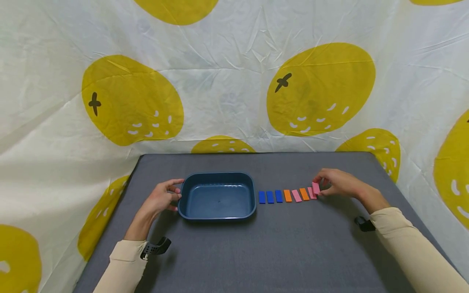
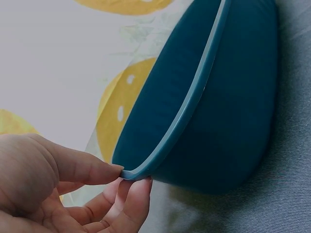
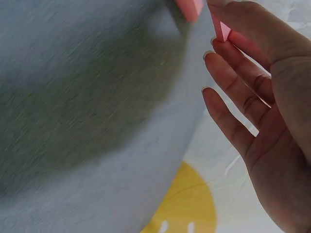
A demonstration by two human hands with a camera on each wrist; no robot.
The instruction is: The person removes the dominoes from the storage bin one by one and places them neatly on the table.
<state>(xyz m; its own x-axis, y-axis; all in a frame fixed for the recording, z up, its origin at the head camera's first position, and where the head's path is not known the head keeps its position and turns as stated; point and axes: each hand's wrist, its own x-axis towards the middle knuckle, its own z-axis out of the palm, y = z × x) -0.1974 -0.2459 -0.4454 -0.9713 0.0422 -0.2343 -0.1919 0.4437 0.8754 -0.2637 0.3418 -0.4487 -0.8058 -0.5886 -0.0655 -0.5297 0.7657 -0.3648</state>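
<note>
A dark blue rectangular plastic basin (image 1: 220, 218) stands left of the middle of the table. At its left end my left hand (image 1: 160, 198) pinches the rim, thumb on top and fingers beneath, as the left wrist view shows close up. My right hand (image 1: 338, 183) holds a small pink block (image 1: 316, 188) between thumb and fingers at the right end of a row of blocks. This held block overlaps another pink block (image 1: 311, 193) in the head view. In the right wrist view, the thumb partly hides the held block (image 3: 222, 32), and the other fingers are spread below it.
The row runs right from the basin: three blue blocks (image 1: 270, 197), an orange block (image 1: 287, 195), a pink block (image 1: 296, 195) and another orange block (image 1: 304, 194). A grey cloth covers the table (image 1: 234, 256). Behind hangs a white curtain (image 1: 227, 101) with yellow fruit prints.
</note>
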